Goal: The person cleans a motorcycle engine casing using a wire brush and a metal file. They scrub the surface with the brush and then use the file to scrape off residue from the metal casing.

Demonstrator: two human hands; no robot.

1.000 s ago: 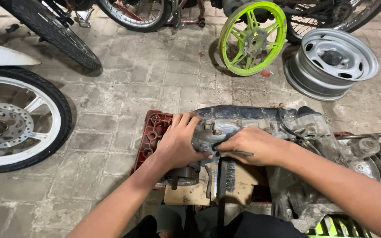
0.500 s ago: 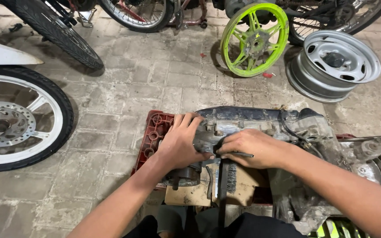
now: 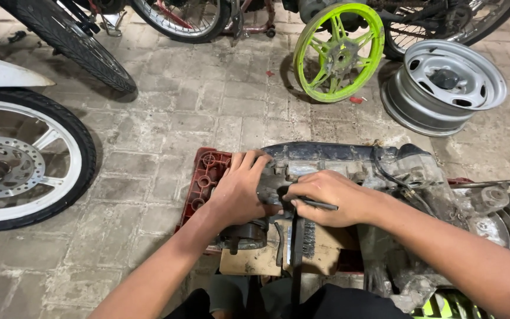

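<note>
A grimy grey scooter engine [image 3: 349, 162] lies across a red plastic crate [image 3: 208, 177] on the paved floor. My left hand [image 3: 240, 189] grips the engine's left end, fingers curled over the top of the casing. My right hand [image 3: 326, 198] is closed around a thin dark tool [image 3: 317, 205] and presses against the engine just beside the left hand. A piece of cardboard [image 3: 267, 260] lies under the engine's near side. What the tool's tip touches is hidden by my fingers.
A motorcycle's front wheel with white spokes and brake disc [image 3: 13, 168] stands at the left. A bright green wheel [image 3: 337, 50] and a silver steel rim [image 3: 444, 85] lie at the back right. More tyres [image 3: 84, 47] stand along the back.
Both hands stay on the engine in almost the same grip. The view has shifted slightly downward.
</note>
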